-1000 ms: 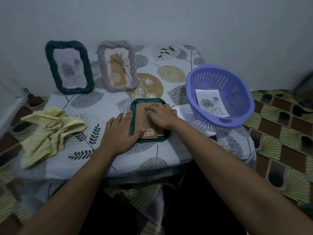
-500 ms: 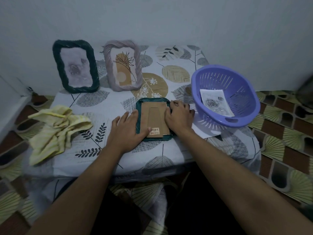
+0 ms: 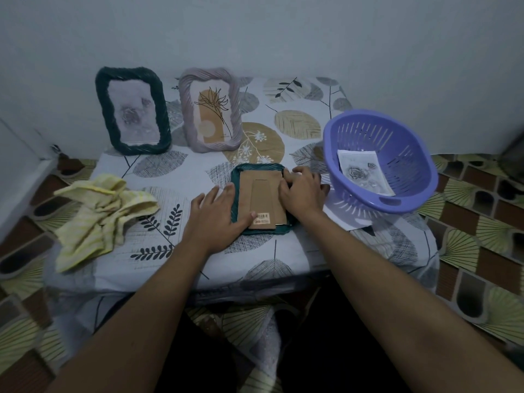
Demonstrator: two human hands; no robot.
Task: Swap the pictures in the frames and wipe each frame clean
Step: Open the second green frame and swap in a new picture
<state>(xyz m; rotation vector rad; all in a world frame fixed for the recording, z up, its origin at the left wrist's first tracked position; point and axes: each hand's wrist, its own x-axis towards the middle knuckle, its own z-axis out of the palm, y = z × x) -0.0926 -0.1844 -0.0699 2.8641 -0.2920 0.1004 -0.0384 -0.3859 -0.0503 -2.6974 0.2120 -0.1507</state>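
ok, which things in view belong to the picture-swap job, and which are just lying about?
In the job: face-down teal frame, left hand, right hand, standing dark green frame, lilac frame, loose rose print, yellow cloth.

Lying about: purple basket (just holds the print), leaf-print tablecloth, patterned floor.

Teal frame [image 3: 256, 166] lies flat, face-down, brown backing [image 3: 262, 194] showing.
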